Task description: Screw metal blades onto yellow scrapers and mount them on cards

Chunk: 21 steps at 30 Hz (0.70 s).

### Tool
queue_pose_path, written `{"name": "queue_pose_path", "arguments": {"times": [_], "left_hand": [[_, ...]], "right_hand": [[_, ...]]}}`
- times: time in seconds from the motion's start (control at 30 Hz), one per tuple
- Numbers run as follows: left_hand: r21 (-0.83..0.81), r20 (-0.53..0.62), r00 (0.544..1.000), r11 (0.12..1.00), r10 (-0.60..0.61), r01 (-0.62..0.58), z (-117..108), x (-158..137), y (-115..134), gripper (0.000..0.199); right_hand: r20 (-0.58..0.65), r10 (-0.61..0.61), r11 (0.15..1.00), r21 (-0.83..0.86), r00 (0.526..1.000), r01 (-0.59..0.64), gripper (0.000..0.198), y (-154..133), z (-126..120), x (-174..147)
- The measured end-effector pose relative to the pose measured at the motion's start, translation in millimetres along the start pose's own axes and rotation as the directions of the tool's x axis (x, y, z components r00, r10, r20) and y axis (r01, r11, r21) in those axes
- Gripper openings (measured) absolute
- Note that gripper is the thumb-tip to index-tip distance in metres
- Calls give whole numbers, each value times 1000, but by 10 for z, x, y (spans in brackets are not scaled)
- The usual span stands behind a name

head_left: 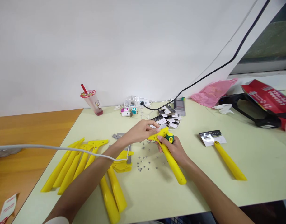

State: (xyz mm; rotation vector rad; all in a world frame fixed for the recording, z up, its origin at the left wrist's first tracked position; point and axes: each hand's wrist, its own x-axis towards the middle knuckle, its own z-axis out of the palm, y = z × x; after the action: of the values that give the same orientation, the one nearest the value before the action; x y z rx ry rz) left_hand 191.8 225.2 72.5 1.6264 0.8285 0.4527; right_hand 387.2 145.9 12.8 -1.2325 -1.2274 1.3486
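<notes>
While the yellow scraper [170, 159] slants just below and right of the frame's centre, your left hand [141, 130] pinches its head and your right hand [176, 151] clasps its neck, against a green-and-yellow tool [170, 137], near small metal pieces [140, 169] at lower centre.

Cup [93, 103] with red straw [84, 89]; pink bag [211, 93]; black cable [210, 73].

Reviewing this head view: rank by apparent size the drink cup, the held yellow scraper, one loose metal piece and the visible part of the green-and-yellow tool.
1. Yellow scraper
2. Drink cup
3. Green-and-yellow tool, partly hidden
4. Loose metal piece
</notes>
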Motion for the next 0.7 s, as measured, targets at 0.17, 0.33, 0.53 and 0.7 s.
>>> {"name": "queue_pose_path", "arguments": {"times": [0.17, 0.33, 0.53, 0.7], "left_hand": [[-8, 9, 1000, 1000, -3, 3, -28, 10, 4, 56], [85, 79, 995, 994, 59, -66, -72, -41, 65, 51], [85, 107, 992, 993, 72, -82, -32, -44, 72, 52], [90, 113, 991, 993, 65, -75, -33, -36, 69, 54]], "right_hand": [[-6, -17, 1000, 11, 1000, 17, 54, 9, -2, -11], [-11, -20, 999, 33, 1000, 20, 57, -41, 4, -29], [-8, -12, 999, 36, 1000, 13, 58, -17, -4, -20], [-5, -14, 1000, -4, 1000, 14, 65, 12, -4, -21]]}}
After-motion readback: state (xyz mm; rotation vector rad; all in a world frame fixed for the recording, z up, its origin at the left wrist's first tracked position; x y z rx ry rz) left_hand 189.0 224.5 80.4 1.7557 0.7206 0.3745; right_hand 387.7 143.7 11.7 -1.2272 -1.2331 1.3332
